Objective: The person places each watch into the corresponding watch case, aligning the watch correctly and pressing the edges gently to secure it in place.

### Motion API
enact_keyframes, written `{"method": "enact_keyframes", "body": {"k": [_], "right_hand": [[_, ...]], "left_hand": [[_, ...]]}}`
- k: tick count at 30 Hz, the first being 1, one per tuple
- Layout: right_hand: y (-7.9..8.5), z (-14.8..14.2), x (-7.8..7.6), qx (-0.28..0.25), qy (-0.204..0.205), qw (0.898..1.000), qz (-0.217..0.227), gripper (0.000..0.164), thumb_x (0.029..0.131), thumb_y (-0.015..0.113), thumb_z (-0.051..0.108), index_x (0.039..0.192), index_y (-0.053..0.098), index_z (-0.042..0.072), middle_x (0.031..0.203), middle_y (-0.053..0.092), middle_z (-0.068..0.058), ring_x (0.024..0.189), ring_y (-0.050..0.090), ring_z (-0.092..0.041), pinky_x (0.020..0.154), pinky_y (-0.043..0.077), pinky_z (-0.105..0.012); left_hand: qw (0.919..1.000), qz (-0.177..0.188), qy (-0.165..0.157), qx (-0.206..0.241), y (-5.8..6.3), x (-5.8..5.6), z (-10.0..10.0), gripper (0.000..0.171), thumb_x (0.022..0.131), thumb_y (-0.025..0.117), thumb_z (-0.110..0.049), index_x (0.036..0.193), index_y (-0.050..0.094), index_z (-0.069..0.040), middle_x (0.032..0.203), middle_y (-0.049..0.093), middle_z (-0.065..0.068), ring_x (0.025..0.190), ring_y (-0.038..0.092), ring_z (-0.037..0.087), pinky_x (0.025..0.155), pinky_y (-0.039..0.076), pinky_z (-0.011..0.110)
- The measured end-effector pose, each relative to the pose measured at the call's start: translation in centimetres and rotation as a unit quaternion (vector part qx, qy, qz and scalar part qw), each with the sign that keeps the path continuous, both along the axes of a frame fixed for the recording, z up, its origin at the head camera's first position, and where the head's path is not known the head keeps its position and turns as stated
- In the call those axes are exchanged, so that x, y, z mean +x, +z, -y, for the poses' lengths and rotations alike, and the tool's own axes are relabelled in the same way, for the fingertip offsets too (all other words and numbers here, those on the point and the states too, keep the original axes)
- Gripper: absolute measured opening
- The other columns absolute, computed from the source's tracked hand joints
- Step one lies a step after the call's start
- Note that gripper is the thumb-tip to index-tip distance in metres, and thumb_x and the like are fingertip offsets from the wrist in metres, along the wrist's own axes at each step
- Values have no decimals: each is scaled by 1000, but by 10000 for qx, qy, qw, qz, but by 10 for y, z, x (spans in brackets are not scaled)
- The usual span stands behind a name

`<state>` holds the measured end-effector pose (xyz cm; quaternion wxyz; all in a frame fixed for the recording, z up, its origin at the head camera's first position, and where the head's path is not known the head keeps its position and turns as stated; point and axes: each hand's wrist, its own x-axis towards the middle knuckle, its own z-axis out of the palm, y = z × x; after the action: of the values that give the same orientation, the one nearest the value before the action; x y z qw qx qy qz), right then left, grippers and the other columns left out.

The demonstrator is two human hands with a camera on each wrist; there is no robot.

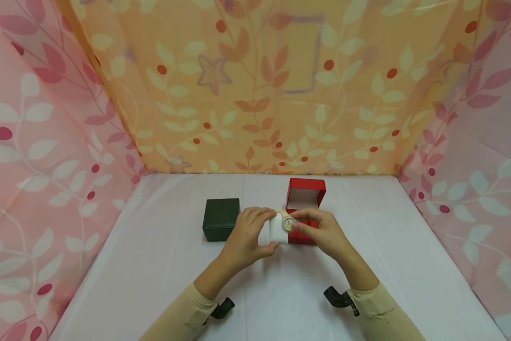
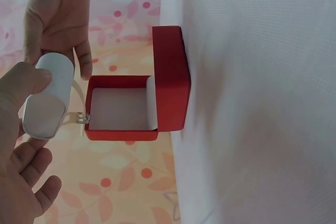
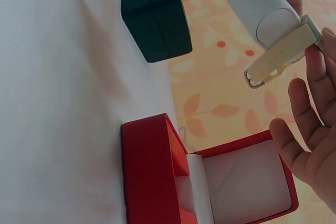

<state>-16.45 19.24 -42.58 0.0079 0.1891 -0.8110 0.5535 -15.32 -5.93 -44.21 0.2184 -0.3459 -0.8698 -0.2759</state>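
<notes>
My left hand [image 1: 246, 237] holds a white watch cushion [image 1: 277, 230] between thumb and fingers, above the table. At the cushion's right end, my right hand [image 1: 327, 235] pinches a wristwatch [image 1: 287, 223] with a round dial and a cream strap. In the right wrist view, the strap [image 3: 283, 51] hangs beside the cushion's end, its metal buckle [image 3: 255, 83] at the tip; the other right fingers are spread. The left wrist view shows the left thumb on the cushion [image 2: 56, 80]. Behind the hands stands a red box [image 1: 306, 185], lid raised, its base partly hidden.
A dark green box [image 1: 221, 219], lid down, sits left of the red one, close to the left hand. White cloth covers the table [image 1: 165, 265]. Patterned curtains [image 1: 255, 94] enclose the back and both sides. Black wrist mounts [image 1: 337, 298] stick out from the sleeves.
</notes>
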Motion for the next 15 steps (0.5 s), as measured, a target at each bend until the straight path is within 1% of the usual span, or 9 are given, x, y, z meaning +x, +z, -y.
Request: {"method": "enact_keyframes", "body": {"k": [3, 5, 7, 10, 12, 15], "right_hand": [[-1, 3, 1, -1, -113, 9999, -88, 22, 90, 81, 22, 109, 77, 13, 107, 73, -2, 106, 63, -17, 94, 51, -30], [-1, 6, 2, 9, -236, 9996, -150, 20, 89, 81, 23, 107, 77, 14, 105, 73, -1, 107, 63, -17, 97, 50, -34], [-2, 8, 3, 30, -379, 9991, -205, 18, 89, 81, 24, 104, 77, 14, 103, 73, 0, 107, 62, -17, 97, 49, -39], [-4, 11, 3, 95, -598, 9976, -348, 17, 89, 82, 25, 100, 77, 14, 101, 72, 0, 104, 62, -17, 95, 50, -42], [-5, 12, 4, 151, -702, 9963, -466, 16, 89, 82, 26, 99, 77, 14, 100, 72, 0, 102, 62, -16, 93, 51, -42], [-5, 13, 5, 286, -717, 9944, -728, 15, 89, 81, 26, 99, 77, 16, 101, 72, 2, 101, 62, -14, 91, 52, -36]], "left_hand": [[10000, -79, 34, 45, 0, -1, 0, 71, 80, 88, -32, 139, 56, -10, 140, 57, 2, 131, 47, 21, 102, 44, 43], [9998, -144, 54, 87, 0, -1, 1, 71, 80, 88, -33, 139, 56, -10, 140, 57, 2, 131, 47, 21, 101, 44, 43], [9997, -216, 70, 134, -1, -2, 1, 72, 79, 88, -34, 139, 56, -10, 140, 58, 3, 131, 48, 22, 101, 44, 44], [9993, -304, 112, 177, -1, -2, 1, 72, 79, 89, -35, 139, 56, -10, 140, 58, 3, 131, 48, 23, 104, 44, 46], [9992, -322, 133, 206, -1, -3, 1, 73, 79, 89, -35, 139, 56, -10, 140, 58, 4, 131, 48, 23, 104, 44, 46], [9991, -291, 163, 248, -2, -4, 2, 72, 80, 88, -34, 140, 56, -10, 140, 58, 4, 131, 48, 23, 105, 44, 46]]}}
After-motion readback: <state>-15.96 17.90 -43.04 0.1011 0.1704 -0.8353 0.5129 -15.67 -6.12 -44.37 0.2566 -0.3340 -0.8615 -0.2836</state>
